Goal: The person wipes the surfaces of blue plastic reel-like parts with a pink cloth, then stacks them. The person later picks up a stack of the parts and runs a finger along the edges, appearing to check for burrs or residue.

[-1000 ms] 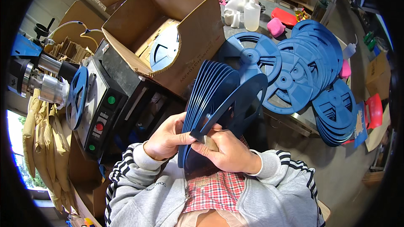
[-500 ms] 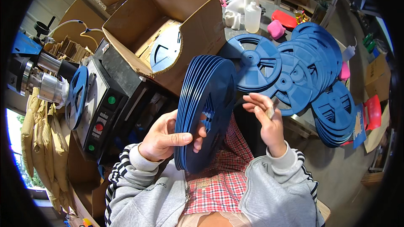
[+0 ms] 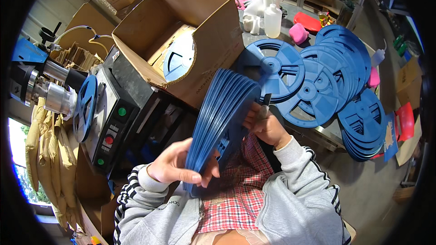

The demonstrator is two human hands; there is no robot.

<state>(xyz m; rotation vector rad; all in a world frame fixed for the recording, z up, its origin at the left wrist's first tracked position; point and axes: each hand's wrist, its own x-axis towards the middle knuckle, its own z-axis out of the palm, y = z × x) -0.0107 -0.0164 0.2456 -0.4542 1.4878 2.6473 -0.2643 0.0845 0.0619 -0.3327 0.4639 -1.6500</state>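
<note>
A fanned stack of blue plastic reel discs (image 3: 225, 104) is held upright and tilted in front of my chest. My left hand (image 3: 181, 163) grips its lower left part, thumb outside and fingertips in the cut-out. At the upper right edge of the stack is my right hand (image 3: 268, 124), its fingers bent against the discs. Pinched in that hand is a small flat tool (image 3: 264, 109) with a pale grip and a dark blade-like tip. Some right fingertips are hidden behind the stack.
More reel discs (image 3: 313, 86) lie in overlapping piles on the table at right. An open cardboard box (image 3: 213, 54) stands ahead, with a disc inside. At left, a machine (image 3: 54, 95) carries a blue disc, beside a control box with buttons (image 3: 109, 139). A white bottle (image 3: 272, 20) stands at the back.
My right hand has moved left and closed in on the stack's edge. The discs have fanned apart and dropped slightly. My left hand has shifted a little lower with them.
</note>
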